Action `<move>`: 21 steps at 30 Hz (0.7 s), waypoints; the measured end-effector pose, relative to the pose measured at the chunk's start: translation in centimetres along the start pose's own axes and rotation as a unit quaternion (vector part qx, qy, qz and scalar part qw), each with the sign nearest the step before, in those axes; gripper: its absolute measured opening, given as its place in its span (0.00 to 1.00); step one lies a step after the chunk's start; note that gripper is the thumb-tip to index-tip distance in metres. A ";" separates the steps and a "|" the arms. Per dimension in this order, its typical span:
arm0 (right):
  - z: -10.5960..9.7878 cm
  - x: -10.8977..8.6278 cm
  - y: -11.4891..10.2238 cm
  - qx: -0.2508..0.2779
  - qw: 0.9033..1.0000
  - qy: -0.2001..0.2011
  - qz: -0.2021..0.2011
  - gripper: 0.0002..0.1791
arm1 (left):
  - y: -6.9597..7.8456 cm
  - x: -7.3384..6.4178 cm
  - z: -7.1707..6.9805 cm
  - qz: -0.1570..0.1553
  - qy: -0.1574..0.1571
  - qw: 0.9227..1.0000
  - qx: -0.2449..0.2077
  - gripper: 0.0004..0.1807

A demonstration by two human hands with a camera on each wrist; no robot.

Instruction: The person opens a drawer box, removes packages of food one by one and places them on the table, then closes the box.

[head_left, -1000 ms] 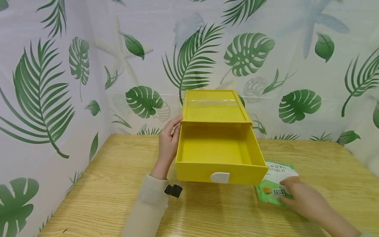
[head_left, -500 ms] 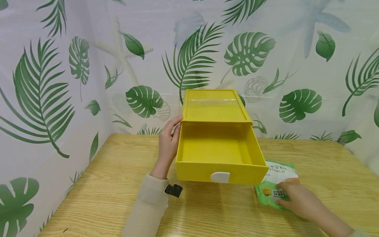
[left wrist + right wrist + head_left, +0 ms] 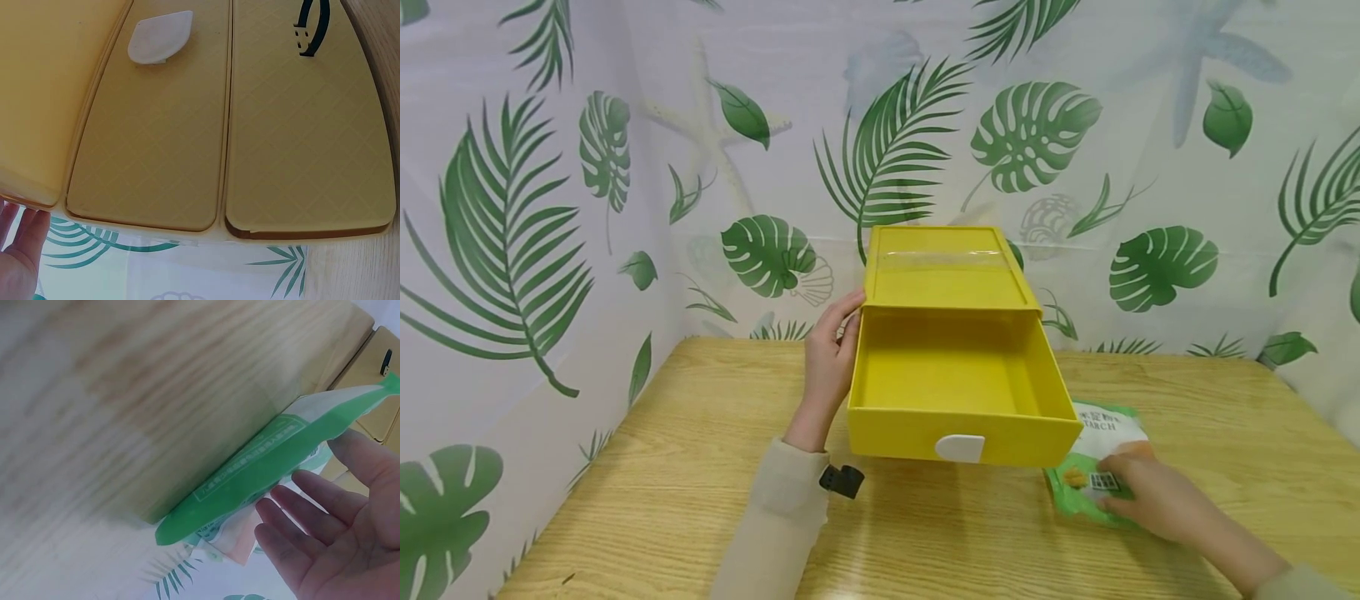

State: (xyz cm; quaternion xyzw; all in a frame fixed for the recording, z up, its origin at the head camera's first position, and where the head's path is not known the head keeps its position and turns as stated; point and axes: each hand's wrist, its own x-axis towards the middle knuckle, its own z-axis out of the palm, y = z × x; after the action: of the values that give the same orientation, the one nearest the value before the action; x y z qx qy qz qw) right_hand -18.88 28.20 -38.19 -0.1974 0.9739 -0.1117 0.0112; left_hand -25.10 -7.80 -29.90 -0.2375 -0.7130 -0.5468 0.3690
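A yellow drawer cabinet stands on the table with its top drawer pulled out, bare inside, a white tab handle on its front. My left hand rests against the cabinet's left side, fingers along the edge by the top corner; its fingertips show at the side in the left wrist view. On the table right of the drawer lies a green and white bag of starch, its left part hidden by the drawer. My right hand lies over the bag, its spread, slightly bent fingers touching its upper face.
Below the pulled-out drawer, the left wrist view shows a drawer front with a white handle and another with a black loop. A leaf-print sheet hangs behind the wooden table. A black band is at my left wrist.
My right hand has moved slightly left on the bag, and the bag has shifted a little left toward the drawer. The left hand and cabinet have stayed in place.
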 end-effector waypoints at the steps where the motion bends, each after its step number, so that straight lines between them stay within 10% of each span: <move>1: 0.0 0.1 0.1 0.001 1.000 0.003 -0.006 0.22 | 0.0 0.0 0.0 0.000 0.000 1.000 -0.001 0.13; 21: -0.6 3.6 1.3 0.032 0.999 -0.012 -0.022 0.19 | -0.7 -0.1 0.1 -0.008 -0.003 1.000 -0.004 0.13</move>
State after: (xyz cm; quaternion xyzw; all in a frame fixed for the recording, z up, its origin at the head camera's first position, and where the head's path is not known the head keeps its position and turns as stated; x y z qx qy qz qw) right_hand -22.71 28.15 -37.87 -0.2195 0.9650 -0.1410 0.0265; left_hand -25.56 -7.92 -30.36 -0.2348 -0.7140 -0.5518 0.3615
